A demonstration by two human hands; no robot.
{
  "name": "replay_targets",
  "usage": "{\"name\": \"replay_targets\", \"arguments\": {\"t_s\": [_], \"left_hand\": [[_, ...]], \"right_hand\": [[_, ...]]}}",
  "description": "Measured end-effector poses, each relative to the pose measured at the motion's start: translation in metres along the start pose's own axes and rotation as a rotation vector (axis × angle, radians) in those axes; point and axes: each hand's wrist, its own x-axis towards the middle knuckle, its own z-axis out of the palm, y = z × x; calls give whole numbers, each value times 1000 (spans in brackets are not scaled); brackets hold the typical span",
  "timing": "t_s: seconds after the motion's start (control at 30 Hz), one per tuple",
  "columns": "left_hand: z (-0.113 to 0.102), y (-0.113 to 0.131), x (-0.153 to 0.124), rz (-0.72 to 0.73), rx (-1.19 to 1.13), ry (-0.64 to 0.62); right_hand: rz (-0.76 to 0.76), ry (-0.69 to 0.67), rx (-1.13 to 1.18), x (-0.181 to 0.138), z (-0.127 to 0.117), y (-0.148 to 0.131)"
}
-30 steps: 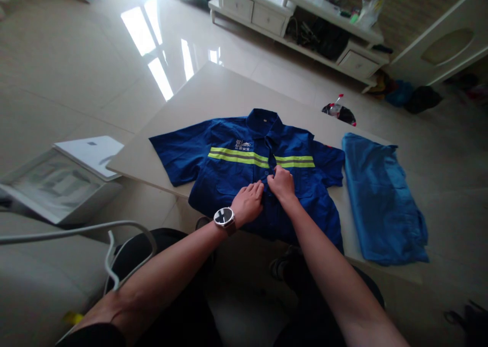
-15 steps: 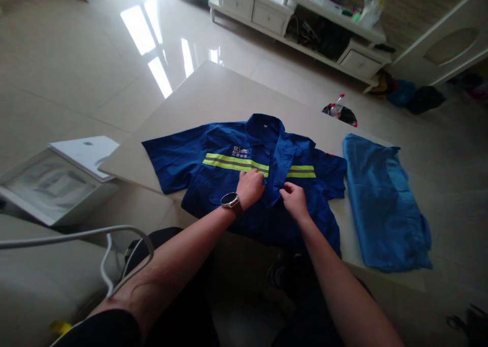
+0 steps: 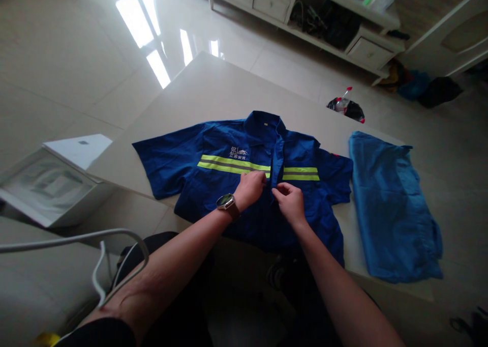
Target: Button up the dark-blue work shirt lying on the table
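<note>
A dark blue short-sleeved work shirt (image 3: pixel 224 133) lies spread face up, its collar away from me and a yellow-green reflective band across the chest. White lettering and a logo mark one side of its chest. My left hand (image 3: pixel 249 188), with a watch (image 3: pixel 225 201) on the wrist, pinches one front edge just below the band. Close beside it, my right hand (image 3: pixel 288 199) grips the opposite front edge between thumb and fingers. The two edges nearly meet between my hands; any button there is too small to make out.
The shirt rests on a pale table (image 3: pixel 213 87), its lower part hanging over the near edge. Folded lighter blue cloth (image 3: pixel 392 204) lies at the right. A white box-like object (image 3: pixel 76 179) stands left, a grey cable (image 3: pixel 114 232) near my left arm. Beyond are a bag-lined bin (image 3: pixel 346 108) and white cabinet (image 3: pixel 270 6).
My right hand has moved left towards my left hand, bringing its front edge over. The flap that was folded wide now stands narrower along the opening. The view has shifted slightly.
</note>
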Motion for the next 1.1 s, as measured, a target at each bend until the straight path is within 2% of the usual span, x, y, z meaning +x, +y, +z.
{"name": "replay_targets", "arguments": {"t_s": [0.17, 0.43, 0.67, 0.9, 1.1], "left_hand": [[-2, 2, 0, 83, -114, 76], [-10, 6, -6, 129, -182, 64], [-10, 5, -12, 126, -165, 71], [-11, 6, -9, 103, -260, 118], [-11, 7, -6, 95, -349, 148]], "right_hand": [[-10, -1, -38, 0, 3, -6], [-25, 61, -101, 3, 6, -10], [-83, 2, -126, 2, 6, -19], [-119, -92, -29, 11, -2, -11], [-270, -35, -151, 8, 0, -16]]}}
